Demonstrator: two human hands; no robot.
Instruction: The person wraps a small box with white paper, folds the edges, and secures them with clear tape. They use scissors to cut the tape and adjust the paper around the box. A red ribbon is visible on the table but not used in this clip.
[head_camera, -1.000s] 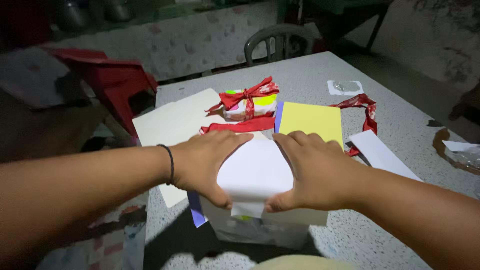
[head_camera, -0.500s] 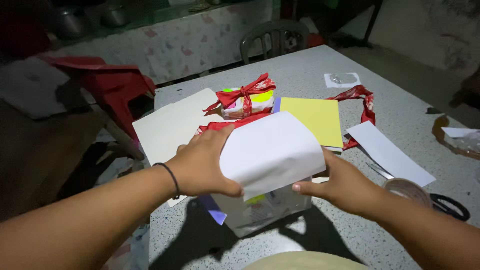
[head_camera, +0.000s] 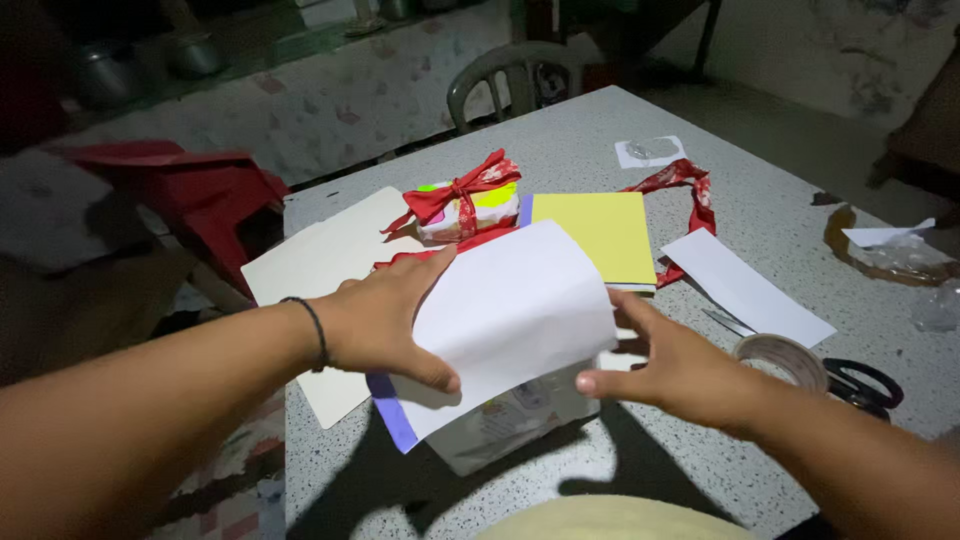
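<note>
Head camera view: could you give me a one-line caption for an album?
Left hand and right hand hold white paper over a box, near a ribboned parcel.

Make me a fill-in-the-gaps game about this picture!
1. Both hands hold a sheet of ____ paper over a box.
2. The small gift behind it is tied with a ____ ribbon.
3. The left hand has a black ____ on its wrist.
4. Beside the tape roll, near the right hand, lie black ____.

Missing words: white; red; band; scissors
</note>
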